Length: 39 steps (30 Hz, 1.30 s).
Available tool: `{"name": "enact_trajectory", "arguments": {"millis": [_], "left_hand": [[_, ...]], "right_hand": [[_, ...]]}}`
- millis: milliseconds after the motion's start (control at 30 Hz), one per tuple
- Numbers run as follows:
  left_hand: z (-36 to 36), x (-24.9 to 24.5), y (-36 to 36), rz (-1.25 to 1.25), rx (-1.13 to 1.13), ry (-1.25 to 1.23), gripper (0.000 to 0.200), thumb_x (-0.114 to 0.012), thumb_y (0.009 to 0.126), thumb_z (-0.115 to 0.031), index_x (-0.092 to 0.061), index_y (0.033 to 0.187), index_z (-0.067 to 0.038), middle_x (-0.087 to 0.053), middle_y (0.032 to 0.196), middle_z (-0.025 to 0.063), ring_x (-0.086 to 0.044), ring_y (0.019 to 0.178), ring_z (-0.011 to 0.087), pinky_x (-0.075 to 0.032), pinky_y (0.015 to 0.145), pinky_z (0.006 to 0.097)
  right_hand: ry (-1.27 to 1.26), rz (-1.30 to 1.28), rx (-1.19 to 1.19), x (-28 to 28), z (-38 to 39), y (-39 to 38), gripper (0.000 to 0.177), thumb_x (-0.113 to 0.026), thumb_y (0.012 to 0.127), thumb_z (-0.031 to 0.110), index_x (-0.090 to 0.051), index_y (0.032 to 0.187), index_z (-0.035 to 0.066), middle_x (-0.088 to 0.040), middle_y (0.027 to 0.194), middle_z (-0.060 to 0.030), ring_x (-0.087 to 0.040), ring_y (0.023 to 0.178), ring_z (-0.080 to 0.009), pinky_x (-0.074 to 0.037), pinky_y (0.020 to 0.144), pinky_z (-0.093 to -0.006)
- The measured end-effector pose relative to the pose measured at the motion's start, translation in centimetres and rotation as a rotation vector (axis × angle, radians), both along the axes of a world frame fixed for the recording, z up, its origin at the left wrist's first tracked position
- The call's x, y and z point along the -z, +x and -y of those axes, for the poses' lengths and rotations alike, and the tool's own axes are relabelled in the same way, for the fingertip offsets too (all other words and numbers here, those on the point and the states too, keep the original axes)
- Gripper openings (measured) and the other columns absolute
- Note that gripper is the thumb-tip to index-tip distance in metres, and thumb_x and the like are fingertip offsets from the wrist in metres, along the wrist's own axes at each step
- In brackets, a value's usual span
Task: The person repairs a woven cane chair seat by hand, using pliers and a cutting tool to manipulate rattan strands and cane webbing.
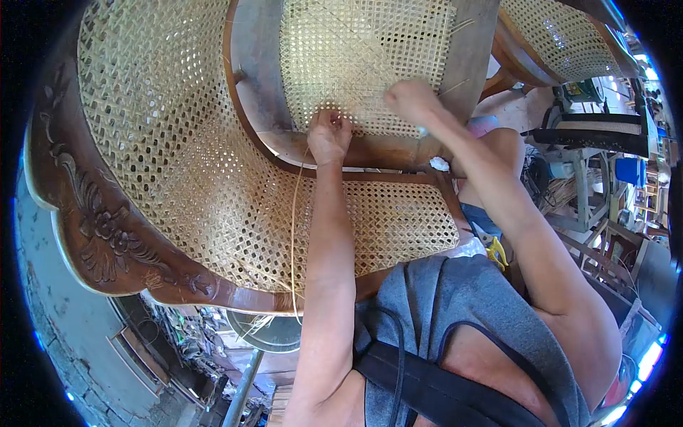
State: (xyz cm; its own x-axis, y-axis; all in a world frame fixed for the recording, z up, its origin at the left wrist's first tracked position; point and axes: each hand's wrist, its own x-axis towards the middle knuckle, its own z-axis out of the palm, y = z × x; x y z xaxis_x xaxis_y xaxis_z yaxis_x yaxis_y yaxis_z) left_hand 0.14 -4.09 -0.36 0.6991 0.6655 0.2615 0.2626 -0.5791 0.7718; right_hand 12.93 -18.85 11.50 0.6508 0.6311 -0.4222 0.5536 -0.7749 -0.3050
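A carved wooden chair frame [107,231] with woven cane panels fills the left and middle of the head view. My left hand [329,136] is at the near edge of the seat's cane panel [363,53], its fingers pinched at the weave. A long thin cane strand [294,235] hangs down beside its wrist. Over the right part of the same panel, my right hand [413,101] is closed; what its fingers hold, if anything, is too small to make out. Loose strand ends stick out at the seat's right edge.
A second caned chair [562,39] stands at the upper right. A round dark container [274,334] holds cane scraps below the chair. A white lump [439,164] lies on the frame near my right forearm. A blue bin [630,171] is far right.
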Motion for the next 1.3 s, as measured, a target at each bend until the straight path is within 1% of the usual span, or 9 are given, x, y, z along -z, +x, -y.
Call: {"name": "enact_trajectory", "arguments": {"millis": [100,167,300,367,400,500,567,1000,1300], "left_hand": [[-1.7,-0.8,-1.0,-0.006,-0.073,0.271,0.023,-0.068,0.076,-0.029,-0.066,0.079,-0.007,-0.065,0.08,0.0152,-0.063,0.076,0.0372,-0.051,0.075,0.0476],[-3.0,1.2,-1.8,-0.024,-0.132,0.234,0.03,-0.066,0.079,-0.038,-0.067,0.079,-0.007,-0.065,0.078,0.0156,-0.062,0.073,0.0389,-0.049,0.072,0.0493],[-3.7,1.1,-2.8,-0.119,0.014,-0.378,0.03,-0.064,0.087,-0.038,-0.066,0.075,-0.01,-0.063,0.07,0.0091,-0.058,0.059,0.0262,-0.044,0.057,0.0365],[-3.4,-2.8,-2.6,0.428,-0.203,-1.285,0.024,-0.064,0.089,-0.029,-0.063,0.071,-0.013,-0.06,0.067,-0.0002,-0.053,0.059,0.0141,-0.041,0.058,0.0294],[-2.7,-5.5,-2.4,0.467,-0.318,-1.385,0.022,-0.065,0.09,-0.022,-0.06,0.069,-0.016,-0.055,0.066,-0.0064,-0.049,0.059,0.0071,-0.038,0.06,0.0244],[-2.2,-4.8,-3.0,0.458,-0.317,-1.142,0.022,-0.066,0.089,-0.02,-0.06,0.069,-0.013,-0.055,0.068,-0.0064,-0.047,0.061,0.0064,-0.038,0.063,0.0234],[-2.4,-3.5,-4.1,0.455,-0.227,-0.965,0.017,-0.066,0.087,-0.015,-0.059,0.072,-0.011,-0.054,0.07,-0.0037,-0.049,0.065,0.0087,-0.04,0.06,0.0254],[-2.7,-1.4,-6.8,0.245,-0.144,-0.662,0.017,-0.062,0.088,-0.011,-0.062,0.075,-0.002,-0.06,0.075,-0.0026,-0.049,0.072,0.0066,-0.043,0.068,0.0243],[-2.7,-1.8,-6.8,0.195,-0.156,-0.642,0.019,-0.065,0.087,-0.014,-0.063,0.074,0.0,-0.06,0.072,-0.0015,-0.05,0.069,0.0076,-0.042,0.066,0.024]], "right_hand": [[0.158,0.216,-0.014,1.1,1.8,1.0,0.049,-0.043,0.098,0.037,-0.068,0.082,-0.002,-0.064,0.074,-0.0205,-0.064,0.07,-0.0334,-0.052,0.076,-0.0469],[0.349,-0.103,0.126,1.3,2.1,0.9,0.041,-0.048,0.096,0.036,-0.065,0.093,-0.001,-0.064,0.074,-0.0167,-0.064,0.068,-0.0313,-0.052,0.072,-0.0432],[0.457,-0.472,0.404,1.7,1.5,-0.1,0.028,-0.058,0.093,0.029,-0.061,0.099,0.002,-0.063,0.073,-0.0109,-0.061,0.063,-0.0202,-0.049,0.063,-0.0356],[0.744,-0.292,0.107,5.1,1.2,-0.1,0.028,-0.06,0.092,0.024,-0.058,0.113,0.006,-0.064,0.085,-0.0108,-0.062,0.07,-0.0187,-0.05,0.064,-0.0348],[0.754,-0.3,0.11,4.4,0.8,-0.5,0.028,-0.06,0.092,0.024,-0.058,0.113,0.006,-0.064,0.085,-0.0108,-0.062,0.07,-0.0187,-0.05,0.064,-0.0348],[0.535,-0.194,0.087,2.0,-1.0,-1.1,0.027,-0.062,0.09,0.019,-0.057,0.114,0.007,-0.063,0.096,-0.0133,-0.065,0.076,-0.0206,-0.053,0.069,-0.0353],[0.282,0.214,-0.215,3.0,-1.3,-1.0,0.027,-0.06,0.088,0.013,-0.057,0.114,0.007,-0.06,0.108,-0.0159,-0.065,0.072,-0.0245,-0.056,0.066,-0.0372],[0.156,0.295,-0.235,1.5,-2.4,-1.4,0.029,-0.049,0.084,-0.005,-0.062,0.108,0.002,-0.052,0.118,-0.021,-0.059,0.059,-0.0188,-0.052,0.047,-0.0306],[-0.047,0.258,-0.365,4.8,-2.7,-0.6,0.017,-0.05,0.083,-0.009,-0.065,0.09,-0.005,-0.06,0.071,-0.0176,-0.056,0.055,-0.0178,-0.05,0.043,-0.0288]]}}
